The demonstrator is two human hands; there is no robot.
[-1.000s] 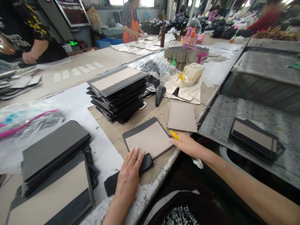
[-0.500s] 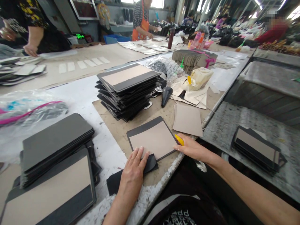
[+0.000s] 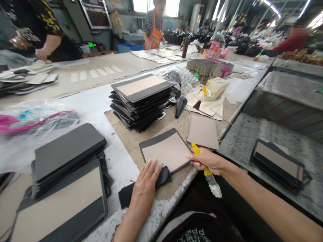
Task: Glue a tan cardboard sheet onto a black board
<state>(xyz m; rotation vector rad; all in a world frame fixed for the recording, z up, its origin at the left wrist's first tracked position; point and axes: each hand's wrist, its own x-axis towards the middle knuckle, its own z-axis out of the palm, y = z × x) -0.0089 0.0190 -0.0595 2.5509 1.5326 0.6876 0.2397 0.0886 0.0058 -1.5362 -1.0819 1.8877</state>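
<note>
A dark grey panel with a beige sheet lies on the work surface in front of me. My left hand rests flat on its near left corner, fingers stretched out. Beneath that hand a black strip shows on both sides. My right hand is closed round a yellow-handled brush, its whitish, caked tip pointing down past the table edge. The thumb and fingertips of this hand also touch the panel's right edge. Just beyond lies a small beige sheet stack.
A tall pile of similar panels stands behind the panel. Grey boards and another beige-faced panel lie at left. A black cone and a glue-stained bag are farther back. More panels lie on the right-hand surface. Co-workers stand across the table.
My right hand has turned, so the brush's handle and caked tip show more fully. My left hand stays on the panel. The whole view has shifted slightly.
</note>
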